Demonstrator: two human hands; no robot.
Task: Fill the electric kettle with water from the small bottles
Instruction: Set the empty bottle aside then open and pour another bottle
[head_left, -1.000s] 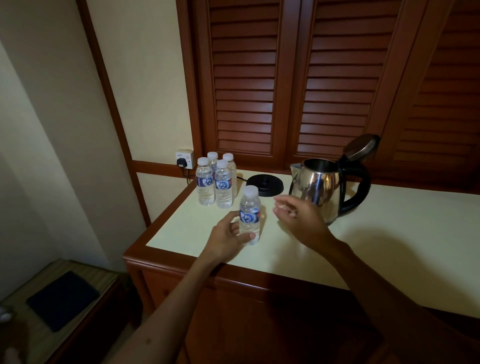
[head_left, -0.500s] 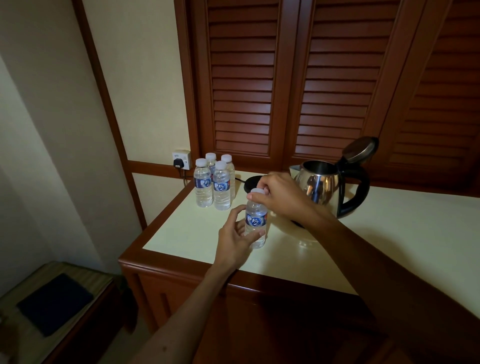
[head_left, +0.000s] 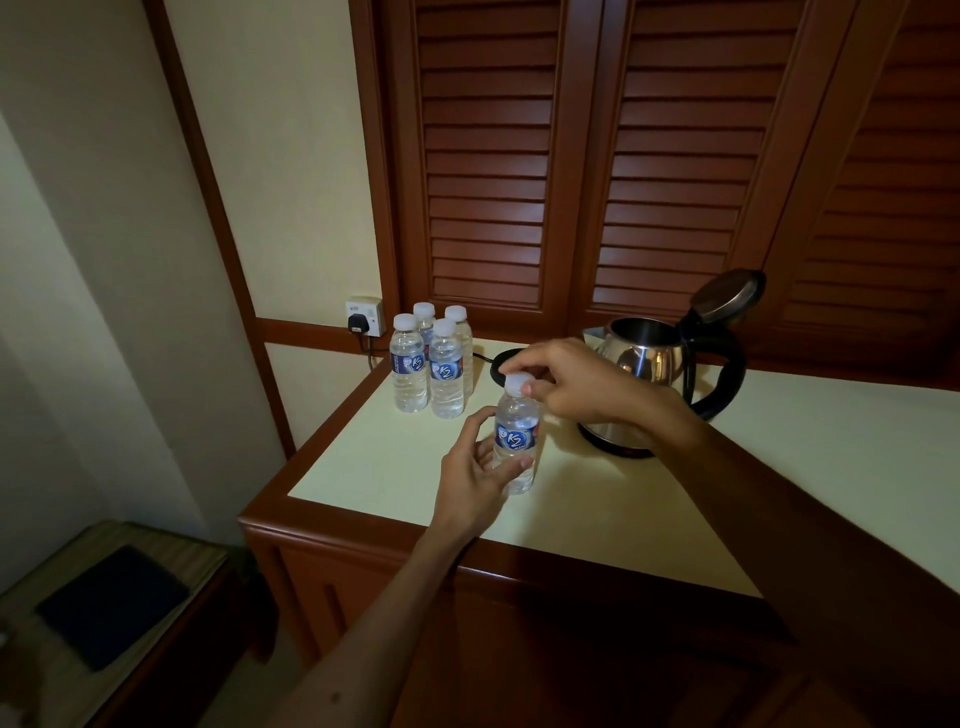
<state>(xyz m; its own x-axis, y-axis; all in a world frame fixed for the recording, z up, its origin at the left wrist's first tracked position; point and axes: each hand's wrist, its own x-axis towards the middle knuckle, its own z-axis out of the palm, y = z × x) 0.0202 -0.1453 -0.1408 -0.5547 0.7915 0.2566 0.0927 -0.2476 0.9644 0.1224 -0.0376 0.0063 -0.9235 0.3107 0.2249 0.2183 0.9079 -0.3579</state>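
**Bottle held at body and cap, kettle open beside the right hand**

The left hand (head_left: 475, 480) is gripping the body of one small bottle (head_left: 516, 441), with the thumb on the near side of the label and the fingers wrapping round the far side. The bottle is standing upright on the worktop (head_left: 810, 467), near its front edge. The right hand (head_left: 574, 382) is reaching in from the right and pinching the white cap (head_left: 515, 383) between thumb and fingertips. Whether the cap is seated fully on the neck or already loosened is not resolvable at this angle.

The electric kettle (head_left: 649, 364) is sitting just behind the right hand and wrist, which are covering part of its lower body. Its lid (head_left: 727, 295) is standing hinged open and its black handle (head_left: 727, 364) is facing away from the hands, to the right. The black kettle base (head_left: 501, 361) is lying beyond the right hand's fingers, partly hidden by them, apart from the kettle.

Four more capped bottles (head_left: 428, 364) are standing upright in a tight cluster beyond and to the left of the left hand, well clear of the held bottle. Behind that cluster, a black plug is sitting in a wall socket (head_left: 364, 323). Louvred wooden doors (head_left: 597, 171) are rising behind the worktop.
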